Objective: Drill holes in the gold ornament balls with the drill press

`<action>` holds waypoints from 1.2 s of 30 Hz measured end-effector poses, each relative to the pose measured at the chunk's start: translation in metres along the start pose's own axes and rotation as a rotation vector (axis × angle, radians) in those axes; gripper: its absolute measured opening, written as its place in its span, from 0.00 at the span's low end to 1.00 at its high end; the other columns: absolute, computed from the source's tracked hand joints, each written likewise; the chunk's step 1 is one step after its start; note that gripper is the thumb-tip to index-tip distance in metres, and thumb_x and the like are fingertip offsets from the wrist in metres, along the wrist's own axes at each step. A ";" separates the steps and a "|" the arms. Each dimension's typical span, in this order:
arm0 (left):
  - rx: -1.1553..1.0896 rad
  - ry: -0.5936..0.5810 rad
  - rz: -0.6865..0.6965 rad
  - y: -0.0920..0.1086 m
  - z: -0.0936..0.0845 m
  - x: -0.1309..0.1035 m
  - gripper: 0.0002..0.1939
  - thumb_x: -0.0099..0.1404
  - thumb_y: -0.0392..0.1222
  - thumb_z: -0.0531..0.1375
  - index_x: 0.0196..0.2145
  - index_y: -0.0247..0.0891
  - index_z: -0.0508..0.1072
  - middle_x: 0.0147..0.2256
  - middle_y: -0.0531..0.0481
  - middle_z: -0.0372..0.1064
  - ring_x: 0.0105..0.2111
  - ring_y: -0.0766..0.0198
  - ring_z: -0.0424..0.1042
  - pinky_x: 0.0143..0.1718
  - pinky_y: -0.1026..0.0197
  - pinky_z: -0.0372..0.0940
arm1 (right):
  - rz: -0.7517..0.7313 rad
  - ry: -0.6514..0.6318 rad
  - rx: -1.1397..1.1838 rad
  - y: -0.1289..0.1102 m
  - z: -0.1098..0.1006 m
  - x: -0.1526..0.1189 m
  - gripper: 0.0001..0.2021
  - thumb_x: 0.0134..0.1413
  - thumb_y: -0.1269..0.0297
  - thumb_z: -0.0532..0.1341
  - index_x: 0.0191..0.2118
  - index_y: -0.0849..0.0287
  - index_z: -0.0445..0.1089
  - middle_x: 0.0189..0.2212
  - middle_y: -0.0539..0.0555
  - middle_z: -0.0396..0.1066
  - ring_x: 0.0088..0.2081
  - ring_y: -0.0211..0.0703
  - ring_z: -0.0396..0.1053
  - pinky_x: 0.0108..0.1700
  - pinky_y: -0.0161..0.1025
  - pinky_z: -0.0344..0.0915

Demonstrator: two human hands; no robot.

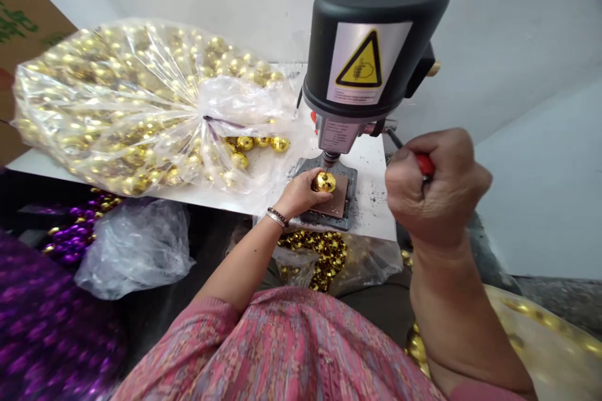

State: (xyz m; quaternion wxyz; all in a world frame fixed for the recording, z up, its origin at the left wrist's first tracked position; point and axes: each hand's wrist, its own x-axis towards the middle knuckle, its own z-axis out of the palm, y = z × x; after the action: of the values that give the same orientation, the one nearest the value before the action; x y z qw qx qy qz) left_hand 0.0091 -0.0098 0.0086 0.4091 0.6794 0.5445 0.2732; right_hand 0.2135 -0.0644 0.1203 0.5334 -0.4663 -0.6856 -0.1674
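Observation:
Between the thumb and fingers of my left hand (pixel 301 192) is a shiny gold faceted ball (pixel 325 182). It rests on a brown board (pixel 336 203) that lies on the dark metal base (pixel 350 177) of a drill press (pixel 376 6). The chuck (pixel 330 159) is directly above the ball, and the bit's tip meets the top of it; how deep it goes I cannot tell. My right hand (pixel 435 185) is closed around the red knob (pixel 425 165) of the press's feed lever, raised to the right of the machine.
A large clear bag of gold balls (pixel 117 100) covers the table's left side, with several loose gold balls (pixel 261 143) at its mouth. Dark shavings dot the white table (pixel 371 219). More gold balls (pixel 329 257) lie in a bag below its edge. Purple balls (pixel 70 238) are at left.

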 end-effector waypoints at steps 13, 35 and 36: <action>-0.010 0.003 0.029 0.001 0.003 -0.002 0.28 0.59 0.38 0.74 0.57 0.37 0.81 0.47 0.48 0.83 0.47 0.53 0.80 0.52 0.57 0.72 | -0.247 0.186 -0.046 0.012 0.024 -0.028 0.03 0.66 0.70 0.57 0.42 0.55 0.65 0.33 0.49 0.70 0.34 0.36 0.68 0.38 0.36 0.64; 0.049 -0.021 0.102 -0.003 -0.002 -0.025 0.29 0.59 0.41 0.76 0.58 0.39 0.79 0.52 0.45 0.82 0.52 0.50 0.80 0.57 0.51 0.73 | 0.388 0.229 0.145 0.000 0.026 0.052 0.17 0.61 0.50 0.56 0.28 0.57 0.59 0.22 0.46 0.60 0.26 0.32 0.60 0.32 0.35 0.56; 0.048 -0.049 0.141 -0.005 -0.004 -0.029 0.32 0.57 0.41 0.77 0.59 0.39 0.79 0.55 0.42 0.82 0.55 0.48 0.79 0.59 0.50 0.73 | 0.404 0.226 0.153 0.001 0.027 0.052 0.17 0.61 0.50 0.56 0.28 0.57 0.59 0.22 0.46 0.60 0.26 0.32 0.60 0.32 0.35 0.56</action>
State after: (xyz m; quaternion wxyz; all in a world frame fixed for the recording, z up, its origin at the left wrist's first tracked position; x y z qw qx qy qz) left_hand -0.0041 -0.0359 0.0083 0.3855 0.7321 0.4916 0.2715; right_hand 0.1987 -0.0204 0.1563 0.6633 -0.5303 -0.5251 -0.0559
